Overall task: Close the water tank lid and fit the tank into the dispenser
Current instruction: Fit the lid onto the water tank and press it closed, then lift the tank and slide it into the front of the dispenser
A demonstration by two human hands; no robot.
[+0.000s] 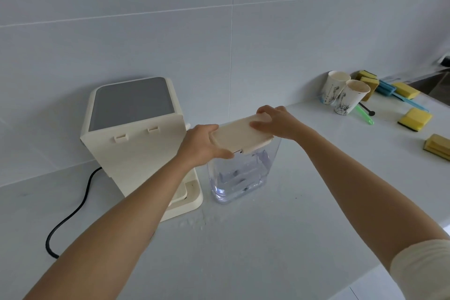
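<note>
A clear plastic water tank [239, 178] stands on the white counter, just right of the cream dispenser [136, 134], which shows its back with two clips. A cream lid [239, 135] rests on the tank's top, slightly tilted, with a small gap at its near edge. My left hand [202, 145] grips the lid's left end. My right hand [277, 122] holds the lid's far right end, fingers over the top. The tank stands apart from the dispenser's base [187, 200].
A black power cord [73, 212] runs from the dispenser across the counter's left. Water drops [194, 223] lie in front of the tank. Two paper cups [345, 95], several yellow sponges [414, 119] and a blue brush [399, 96] sit at the right, near a sink edge [435, 85].
</note>
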